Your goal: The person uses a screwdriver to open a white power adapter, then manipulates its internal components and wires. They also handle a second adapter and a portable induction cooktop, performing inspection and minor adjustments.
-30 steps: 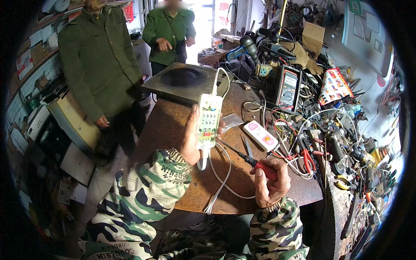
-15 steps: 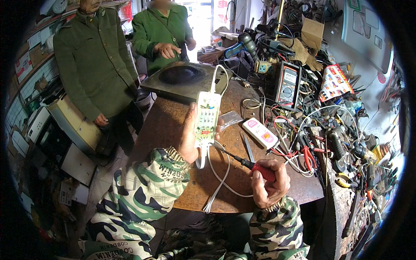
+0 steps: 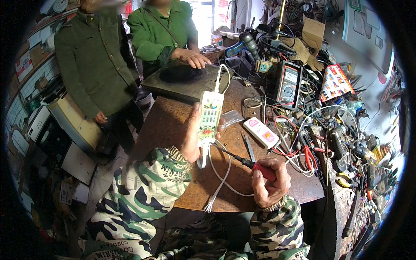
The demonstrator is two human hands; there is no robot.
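Note:
My left hand [image 3: 190, 134] is closed around a narrow white case with its circuit board [image 3: 209, 116] exposed. The case is raised above the table, its board facing me, and white cables leave both ends. My right hand [image 3: 271, 182] grips a red-handled tool [image 3: 264, 171] with a long, dark, thin shaft; its exact kind is unclear. The shaft slants toward the lower end of the case, and I cannot tell whether its tip touches anything. Loose white cable [image 3: 223, 182] lies between my hands, ending in bare strands near the table's front edge.
A white case piece with a pink label [image 3: 261, 132], tweezers [image 3: 249, 148] and a small clear bag [image 3: 232, 118] lie on the wooden table [image 3: 169, 130]. A multimeter [image 3: 289, 85] stands among tangled leads. Behind, a dark square plate [image 3: 151, 86] lies near two standing people.
The person in the green jacket has leaned in and stretched a hand over the dark plate. My left hand and the case have shifted slightly right; my right hand is nearly still.

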